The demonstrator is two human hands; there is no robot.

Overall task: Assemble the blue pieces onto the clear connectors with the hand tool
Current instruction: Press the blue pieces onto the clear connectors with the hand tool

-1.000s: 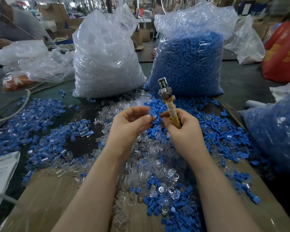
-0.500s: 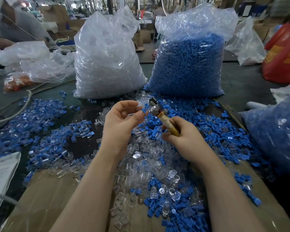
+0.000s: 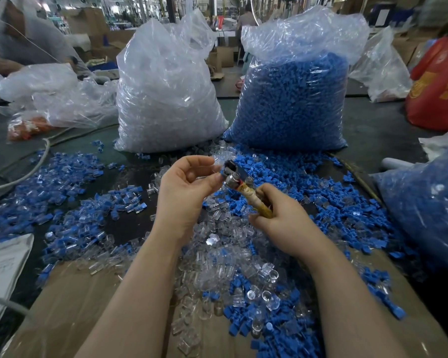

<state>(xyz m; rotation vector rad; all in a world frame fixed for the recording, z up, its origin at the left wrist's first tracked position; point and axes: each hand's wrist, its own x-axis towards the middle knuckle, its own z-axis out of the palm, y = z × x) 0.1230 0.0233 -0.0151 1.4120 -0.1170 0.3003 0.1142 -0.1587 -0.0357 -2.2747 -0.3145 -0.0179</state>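
We see the right hand wrapped round the yellow handle of the hand tool, metal head tilted up and left toward the left hand. Left fingertips pinch something small against that head; a sliver of blue shows there, likely a blue piece, but whether a clear connector sits in the same pinch we cannot tell, too small and blurred.

Loose blue pieces lie beyond and right of the tool grip, clear connectors below and between the wrists, finished-looking pairs left of the left hand.

Risks, as we judge:
- Tool head touches the fingertips, so a squeeze may nip skin.
- Tilted head may seat the piece crooked.
- Tiny part, shallow pinch: it may pop out and vanish into the pile under the hands.
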